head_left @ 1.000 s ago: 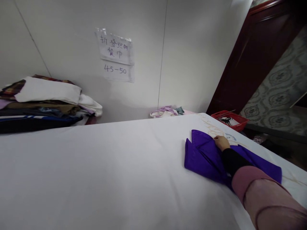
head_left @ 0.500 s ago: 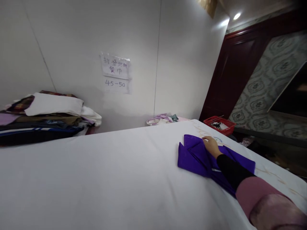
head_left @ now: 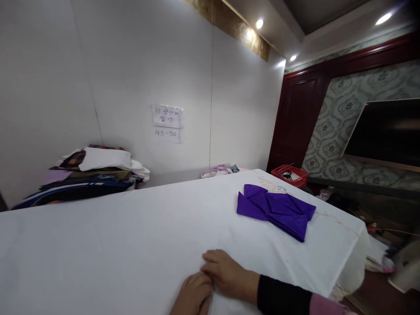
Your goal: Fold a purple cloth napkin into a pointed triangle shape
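My right hand (head_left: pixel 229 274), in a black cuff under a pink sleeve, lies on the white tablecloth (head_left: pixel 131 236) near the table's front edge. Its fingers are stretched out on the cloth and hold nothing. My left hand (head_left: pixel 192 295) rests just beside it, and the fingertips of the two hands touch. Only the back of the left hand shows, and its fingers are hidden. A folded purple napkin (head_left: pixel 275 209) with pointed pleats lies on the cloth at the far right, well away from both hands.
A pile of folded fabrics (head_left: pixel 88 175) sits at the back left against the white wall, under a paper note (head_left: pixel 167 122). Small crumpled cloths (head_left: pixel 219 170) lie at the table's far edge. A red basket (head_left: pixel 290 174) stands beyond the right corner.
My right hand has let go of the purple napkin and drawn back to the front edge. My left hand has come into view beside it. The view has tilted up and pulled back.
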Available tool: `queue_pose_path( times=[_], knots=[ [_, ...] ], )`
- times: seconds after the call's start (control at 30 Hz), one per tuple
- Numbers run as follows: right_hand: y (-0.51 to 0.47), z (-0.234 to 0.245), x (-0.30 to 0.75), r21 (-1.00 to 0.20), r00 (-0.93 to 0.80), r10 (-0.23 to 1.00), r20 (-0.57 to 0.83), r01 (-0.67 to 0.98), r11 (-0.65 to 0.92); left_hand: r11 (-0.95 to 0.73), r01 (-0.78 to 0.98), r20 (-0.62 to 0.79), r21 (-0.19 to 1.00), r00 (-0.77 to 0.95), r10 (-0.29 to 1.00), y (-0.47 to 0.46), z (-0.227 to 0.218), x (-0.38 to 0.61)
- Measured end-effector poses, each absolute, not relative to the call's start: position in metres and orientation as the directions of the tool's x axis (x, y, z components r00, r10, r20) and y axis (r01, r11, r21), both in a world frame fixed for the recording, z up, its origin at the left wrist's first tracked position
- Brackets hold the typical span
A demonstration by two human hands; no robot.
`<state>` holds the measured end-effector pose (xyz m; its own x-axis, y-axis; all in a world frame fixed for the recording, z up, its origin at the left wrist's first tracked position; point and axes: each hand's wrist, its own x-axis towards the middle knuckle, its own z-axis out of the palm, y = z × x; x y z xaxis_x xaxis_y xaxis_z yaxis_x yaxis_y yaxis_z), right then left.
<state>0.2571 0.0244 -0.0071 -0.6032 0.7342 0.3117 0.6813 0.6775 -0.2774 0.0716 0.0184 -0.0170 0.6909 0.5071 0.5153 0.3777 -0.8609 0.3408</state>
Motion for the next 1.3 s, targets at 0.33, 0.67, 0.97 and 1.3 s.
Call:
queue_pose_path(
  times=[0.33,0.67,0.97,1.3],
  knots=[
    [0.004,-0.010,0.218,-0.233,-0.562,0.747,0.354,0.721,0.653,-0.679,0.679,0.531,0.280,0.480,0.698,-0.005,-0.016,0.022],
    [-0.010,-0.015,0.222,-0.330,-0.499,0.794,0.346,0.728,0.601,-0.182,0.954,0.390,0.238,0.077,0.917,0.003,-0.033,-0.065],
    [-0.007,-0.044,0.224,-0.431,-0.570,0.814,0.112,0.710,0.557,0.119,0.913,0.266,0.390,-0.235,0.935,-0.041,0.002,-0.074],
    [-0.015,-0.051,0.156,-0.435,-0.866,0.463,0.187,0.350,0.830,0.110,0.912,0.302,0.395,-0.242,0.922,-0.040,-0.009,-0.082]
  ],
)
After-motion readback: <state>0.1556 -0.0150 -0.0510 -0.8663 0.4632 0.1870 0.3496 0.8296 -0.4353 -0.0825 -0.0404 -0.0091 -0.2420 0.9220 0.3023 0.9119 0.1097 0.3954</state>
